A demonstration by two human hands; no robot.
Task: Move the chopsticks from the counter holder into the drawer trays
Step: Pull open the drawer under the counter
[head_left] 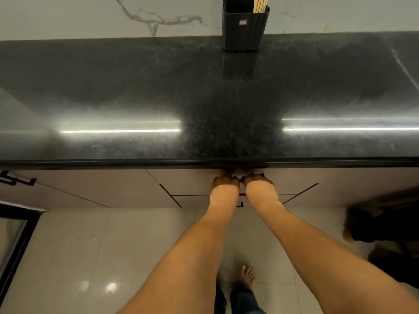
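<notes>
A black ribbed holder [245, 28] stands at the back of the dark counter [136, 98], against the wall. Pale wooden chopsticks [260, 4] stick up from its right side. Below the counter's front edge is a closed beige drawer front [192, 184]. My left hand [224, 186] and my right hand [258, 186] are side by side at the top of that drawer, fingers curled around its dark handle [240, 177] under the counter lip. The fingertips are hidden in shadow. The drawer's inside and trays are not in view.
Neighbouring cabinet fronts lie left and right, one with a black handle [15, 179] at far left. A dark glass-fronted door [13, 234] sits low left. My bare foot [247, 275] stands on the pale tiled floor. Another person's dark clothing [385, 227] shows at right.
</notes>
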